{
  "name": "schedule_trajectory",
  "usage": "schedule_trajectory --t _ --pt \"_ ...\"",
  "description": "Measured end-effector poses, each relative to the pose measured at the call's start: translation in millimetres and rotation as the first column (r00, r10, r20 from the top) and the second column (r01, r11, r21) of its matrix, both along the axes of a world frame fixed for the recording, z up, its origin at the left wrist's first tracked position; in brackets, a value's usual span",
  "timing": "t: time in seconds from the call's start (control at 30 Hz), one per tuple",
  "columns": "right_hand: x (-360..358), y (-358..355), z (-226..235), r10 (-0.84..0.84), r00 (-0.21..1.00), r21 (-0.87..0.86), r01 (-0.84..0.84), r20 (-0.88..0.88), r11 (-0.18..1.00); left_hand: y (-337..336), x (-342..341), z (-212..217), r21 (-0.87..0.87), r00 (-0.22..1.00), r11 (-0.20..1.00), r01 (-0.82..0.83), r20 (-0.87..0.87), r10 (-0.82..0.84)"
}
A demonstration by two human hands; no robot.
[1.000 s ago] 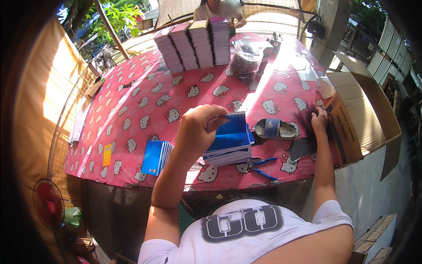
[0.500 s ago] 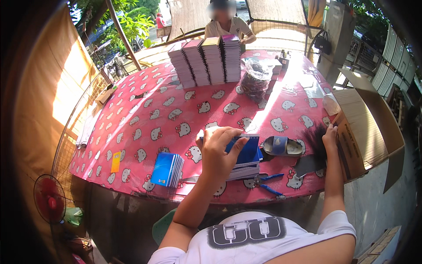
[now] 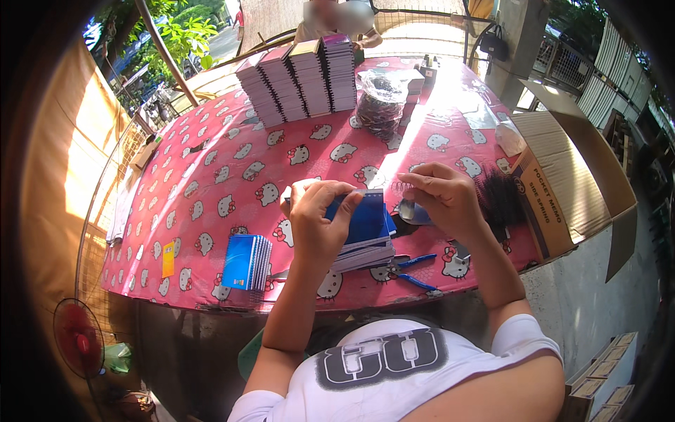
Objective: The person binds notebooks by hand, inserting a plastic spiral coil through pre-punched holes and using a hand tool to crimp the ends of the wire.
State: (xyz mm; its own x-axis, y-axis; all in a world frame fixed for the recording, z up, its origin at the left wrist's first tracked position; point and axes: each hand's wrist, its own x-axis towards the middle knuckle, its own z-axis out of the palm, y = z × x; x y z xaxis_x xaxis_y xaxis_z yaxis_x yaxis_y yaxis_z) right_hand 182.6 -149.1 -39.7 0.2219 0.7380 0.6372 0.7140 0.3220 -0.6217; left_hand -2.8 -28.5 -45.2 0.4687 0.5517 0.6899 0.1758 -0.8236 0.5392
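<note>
The left hand [image 3: 320, 221] closes around the near edge of a blue-covered notebook [image 3: 365, 218], fingers curled over the cover, so much of the book's left side is hidden behind the knuckles. The notebook sits on top of a short pile of unbound pads [image 3: 365, 254], near the table's front edge, at about 6 o'clock on the tabletop. The right hand [image 3: 443, 200] hovers just at 3 o'clock of the notebook, thumb and fingertips pinched narrowly together; whatever they pinch is too small to make out. Behind that hand, at 3 o'clock, a dark bundle of thin black coils [image 3: 500, 197] is blurred and partly covered by the wrist.

Blue-handled pliers [image 3: 415, 271] lie at 5 o'clock of the pile, their jaws tucked under the pads. A small stack of blue notebooks [image 3: 246, 261] stands at 9 o'clock of the left hand. At 12 o'clock, far across the pink cat-print tablecloth [image 3: 211, 183], four tall rows of stacked notebooks [image 3: 299, 81] rise, with a clear bag of dark rings [image 3: 383, 105] beside them. An open cardboard box [image 3: 569, 183] stands at the table's right end, its far flap cut off by the rim. A red fan [image 3: 77, 341] sits low at 8 o'clock. Another person [image 3: 337, 21] sits beyond the table, mostly out of view.
</note>
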Motion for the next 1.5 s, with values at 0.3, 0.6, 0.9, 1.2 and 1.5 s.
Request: schedule_trajectory --t 0.3,0.6,0.9,1.2,1.5 --pt "-6.3 11.2 16.4 0.138 0.990 -0.091 -0.140 -0.026 0.986 -2.9 -4.6 -0.2 -0.016 1.000 1.000 0.003 0.025 -0.002" --pt "-22.5 14.9 17.1 0.009 0.971 -0.100 0.016 0.240 0.995 -6.5 -4.3 -0.5 -0.001 1.000 1.000 -0.015 0.009 0.015" --pt "-35.8 17.3 19.1 -0.059 0.954 -0.057 0.079 0.294 0.995 -9.1 -7.0 -1.7 0.028 0.999 0.999 -0.036 0.014 0.036" --pt "-41.5 18.4 18.8 -0.024 0.956 -0.008 0.028 0.293 1.000 -12.0 -7.4 -2.5 0.037 0.999 0.999 -0.030 0.011 0.030" --pt "-40.7 18.1 14.7 0.008 0.975 -0.005 -0.007 0.223 1.000 -14.8 -7.8 -2.4 0.046 0.999 0.998 -0.053 0.011 0.052"
